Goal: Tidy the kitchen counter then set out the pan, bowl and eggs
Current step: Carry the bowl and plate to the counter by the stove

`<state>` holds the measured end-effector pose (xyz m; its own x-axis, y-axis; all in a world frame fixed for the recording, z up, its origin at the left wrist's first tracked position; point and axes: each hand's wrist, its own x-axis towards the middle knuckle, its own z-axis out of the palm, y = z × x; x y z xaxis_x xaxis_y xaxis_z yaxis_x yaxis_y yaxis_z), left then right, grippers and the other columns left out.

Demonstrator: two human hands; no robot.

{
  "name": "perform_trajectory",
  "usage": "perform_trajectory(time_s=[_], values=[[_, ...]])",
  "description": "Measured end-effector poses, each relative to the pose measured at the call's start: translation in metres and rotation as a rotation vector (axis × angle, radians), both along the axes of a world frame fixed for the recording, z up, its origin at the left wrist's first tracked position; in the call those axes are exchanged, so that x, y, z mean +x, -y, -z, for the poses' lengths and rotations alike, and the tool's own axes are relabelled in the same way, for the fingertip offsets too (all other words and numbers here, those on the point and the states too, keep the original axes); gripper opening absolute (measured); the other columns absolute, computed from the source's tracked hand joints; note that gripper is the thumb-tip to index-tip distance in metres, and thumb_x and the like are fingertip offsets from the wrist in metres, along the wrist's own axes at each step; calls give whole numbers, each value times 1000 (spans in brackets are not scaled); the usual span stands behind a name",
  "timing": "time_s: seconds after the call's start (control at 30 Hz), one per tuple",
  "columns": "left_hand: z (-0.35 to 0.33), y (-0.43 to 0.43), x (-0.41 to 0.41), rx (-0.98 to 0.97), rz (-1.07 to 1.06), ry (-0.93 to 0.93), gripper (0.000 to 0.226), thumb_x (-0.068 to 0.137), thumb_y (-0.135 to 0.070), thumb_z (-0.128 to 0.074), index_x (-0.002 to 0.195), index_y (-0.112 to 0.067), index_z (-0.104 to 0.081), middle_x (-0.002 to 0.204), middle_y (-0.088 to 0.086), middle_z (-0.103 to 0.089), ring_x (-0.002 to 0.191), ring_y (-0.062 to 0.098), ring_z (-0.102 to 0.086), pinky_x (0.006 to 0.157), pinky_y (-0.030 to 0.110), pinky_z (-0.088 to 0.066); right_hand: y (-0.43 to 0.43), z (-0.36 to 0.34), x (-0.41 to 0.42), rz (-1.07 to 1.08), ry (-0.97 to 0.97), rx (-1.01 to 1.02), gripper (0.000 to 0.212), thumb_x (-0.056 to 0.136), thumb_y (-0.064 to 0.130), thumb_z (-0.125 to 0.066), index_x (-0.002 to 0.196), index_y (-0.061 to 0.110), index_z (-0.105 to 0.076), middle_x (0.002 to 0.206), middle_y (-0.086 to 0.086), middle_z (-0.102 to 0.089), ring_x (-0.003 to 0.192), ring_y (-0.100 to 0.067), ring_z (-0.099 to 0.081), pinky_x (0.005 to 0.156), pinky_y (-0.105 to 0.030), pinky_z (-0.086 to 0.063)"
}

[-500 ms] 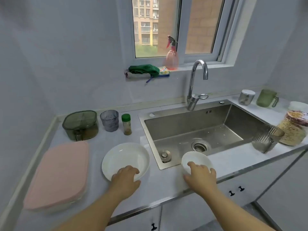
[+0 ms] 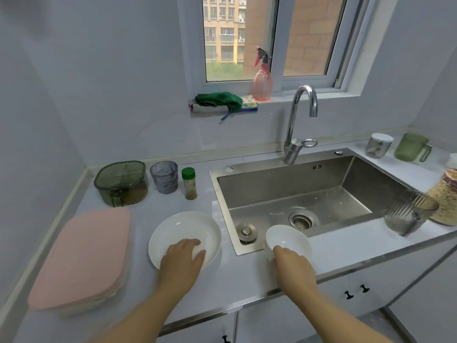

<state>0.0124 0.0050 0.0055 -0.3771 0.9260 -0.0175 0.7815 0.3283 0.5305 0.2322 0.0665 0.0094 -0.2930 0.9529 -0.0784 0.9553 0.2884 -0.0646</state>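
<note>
My left hand (image 2: pixel 183 259) lies over the near rim of the plate (image 2: pixel 184 222), fingers bent and closed on that edge. The thumb is hidden, so I cannot tell how far it wraps under. The plate sits flat on the counter (image 2: pixel 351 246), at about 9 o'clock from the sink's near-left corner.

My right hand (image 2: pixel 291 267) holds the bowl (image 2: pixel 288 237) by its 6 o'clock rim, fingers curled round it. The bowl hangs over the front edge of the sink (image 2: pixel 284 184), near that same corner, with its open side tipped toward me. I cannot tell whether its base touches the counter. A plug (image 2: pixel 246 231) lies in the basin just at the bowl's 9 o'clock, and the drain (image 2: pixel 302 219) is at its 1 o'clock.

At 9 o'clock from the plate is a pink lid (image 2: pixel 81 258) on a clear box. At 12 o'clock from the plate a spice jar (image 2: pixel 189 183), a cup (image 2: pixel 164 177) and a green tub (image 2: pixel 121 181) stand in a row along the back. The tap (image 2: pixel 296 125) rises at the sink's 12 o'clock edge. On the sill above it are a spray bottle (image 2: pixel 262 80) and a green cloth (image 2: pixel 218 100).

At 3 o'clock from the sink a clear holder (image 2: pixel 408 214) stands beside a grain jar (image 2: pixel 442 199). At 1 o'clock are a tin (image 2: pixel 378 144) and a mug (image 2: pixel 410 147).
</note>
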Motion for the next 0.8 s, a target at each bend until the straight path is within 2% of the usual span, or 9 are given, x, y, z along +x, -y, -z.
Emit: perform_trajectory(time_s=[0.07,0.2,0.33,0.43,0.5,0.57,0.63,0.7,0.8], values=[[-16,-5,7,127,-136,147,32,98,-27,-43,127,-18,-53,132,0,-53,118,19,-48,101,32,-39,3,-4,-4,-38,-34,36,23,98,10,-32,116,12,-46,119,-4,-57,108,-24,-54,72,-27,-26],[-45,-18,15,62,-143,586,21,99,-25,-40,114,-19,-55,116,4,-59,94,17,-58,86,30,-45,7,-20,-21,-183,-144,215,15,96,14,-42,106,14,-53,105,-1,-61,96,-22,-56,72,-26,-24],[-70,-25,19,-71,-136,951,23,99,-45,-32,117,-33,-37,111,3,-53,76,18,-61,68,29,-50,4,-33,-47,-474,-222,384,16,67,17,-75,72,22,-60,64,8,-60,59,-14,-58,67,-25,-51],[-74,-25,7,-107,-108,764,38,99,-43,-29,137,-35,-24,92,8,-56,63,17,-54,54,24,-44,2,-43,-66,-663,-144,482,22,53,27,-81,62,30,-61,54,14,-55,52,-7,-56,71,-19,-47],[-73,-21,-8,-84,-155,608,40,100,-26,-32,138,-25,-24,90,11,-56,56,15,-52,48,22,-42,2,-47,-79,-759,-173,541,6,67,33,-63,63,30,-65,56,15,-58,59,-9,-59,76,-22,-35],[-69,-16,-24,-47,-245,569,33,97,-16,-31,130,-16,-29,91,12,-56,52,16,-51,44,22,-41,2,-47,-93,-765,-275,527,25,77,40,-47,67,31,-68,68,17,-65,74,-11,-60,79,-24,-33],[-66,-12,-35,-37,-319,572,29,96,-13,-31,124,-11,-30,86,12,-56,51,16,-51,43,23,-39,6,-56,-110,-654,-435,481,29,85,43,-44,85,30,-70,99,12,-68,95,-13,-57,85,-25,-38],[-62,-10,-42,-59,-388,596,32,95,-13,-30,126,-7,-27,81,14,-56,51,17,-51,42,23,-39,9,-61,-125,-391,-542,232,35,96,38,-40,125,25,-55,134,5,-50,117,-19,-49,95,-28,-38],[-54,-12,-51,-100,-431,652,32,96,-15,-30,127,-7,-26,89,17,-57,53,17,-52,38,21,-40,8,-56,-145,-44,-684,-406,52,98,27,-39,146,19,-20,136,-10,-46,96,-23,-57,84,-34,-52]])
